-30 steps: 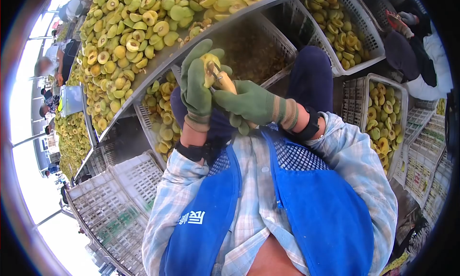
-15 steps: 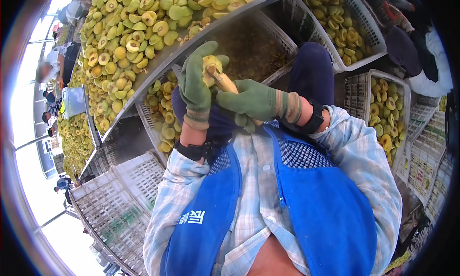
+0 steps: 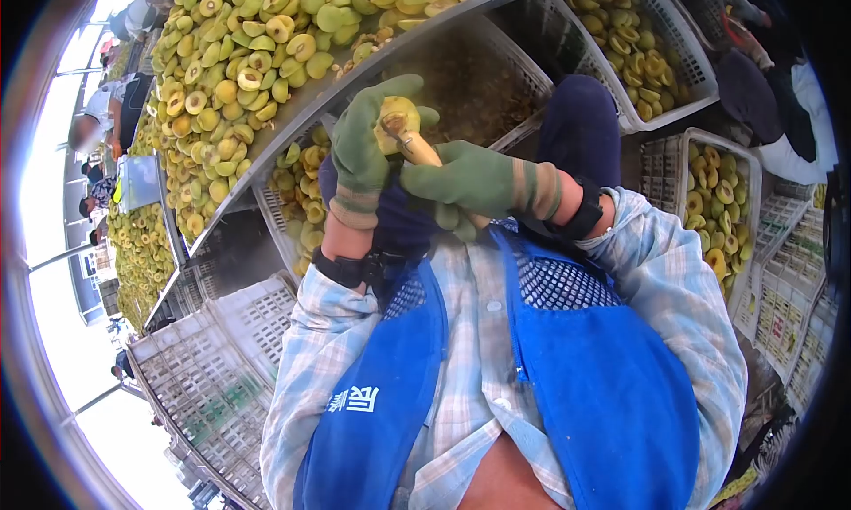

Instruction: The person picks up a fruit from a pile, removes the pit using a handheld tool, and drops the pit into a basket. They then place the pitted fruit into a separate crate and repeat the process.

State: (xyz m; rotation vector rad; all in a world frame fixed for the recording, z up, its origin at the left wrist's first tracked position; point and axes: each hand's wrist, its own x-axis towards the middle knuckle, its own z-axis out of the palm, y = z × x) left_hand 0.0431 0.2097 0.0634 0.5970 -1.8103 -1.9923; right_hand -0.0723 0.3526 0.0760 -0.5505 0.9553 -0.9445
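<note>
My left hand [image 3: 359,142], in a green knitted glove, holds a yellow-green fruit half [image 3: 399,120] between thumb and fingers. My right hand [image 3: 461,180], gloved alike, is wrapped round the wooden handle of a small tool [image 3: 420,149]. Its metal tip touches the cut face of the fruit; the exact shape of the tip is hard to make out. The handle's rear end shows below my right hand. Both hands are close together above my lap, beside the metal rim of the table [image 3: 292,136].
Halved fruit [image 3: 230,76] is heaped on the table at the upper left. Crates of fruit stand at the upper right [image 3: 675,116], right [image 3: 753,186] and under the table edge [image 3: 277,222]. An empty-looking crate [image 3: 204,377] lies lower left. A co-worker [image 3: 106,111] is at the far left.
The fruit in my left hand has turned and shifted slightly, showing more of its yellow side. My left wrist has moved a little left; my right hand keeps its hold on the tool.
</note>
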